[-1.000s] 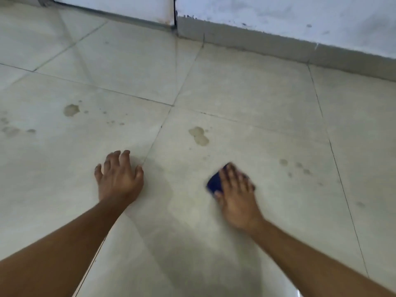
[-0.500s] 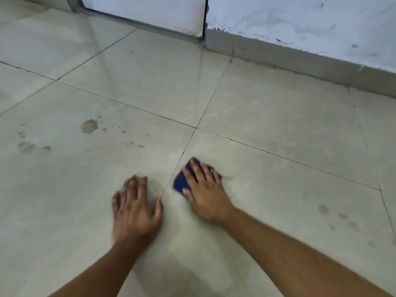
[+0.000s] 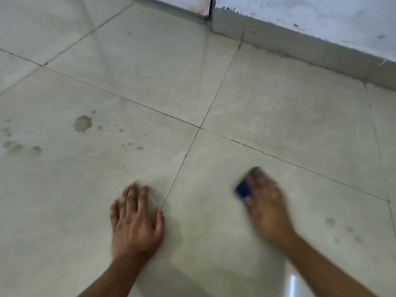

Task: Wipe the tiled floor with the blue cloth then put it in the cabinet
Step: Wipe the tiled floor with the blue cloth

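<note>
The tiled floor (image 3: 278, 108) is smooth, pale glazed tile with a soft sheen, glossiest at a bright reflection near the bottom edge, cut by thin dark grout lines and marked with dull brownish stains (image 3: 83, 123). The skirting (image 3: 300, 48) looks like matt grey tile below a rough, scuffed whitewashed wall (image 3: 321, 16). The blue cloth (image 3: 243, 189), blurred, seems soft and matt

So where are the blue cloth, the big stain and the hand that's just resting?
blue cloth (image 3: 243, 189): head view, exposed corner.
big stain (image 3: 83, 123): head view, its centre.
left hand (image 3: 135, 224): head view, back of hand.
</note>
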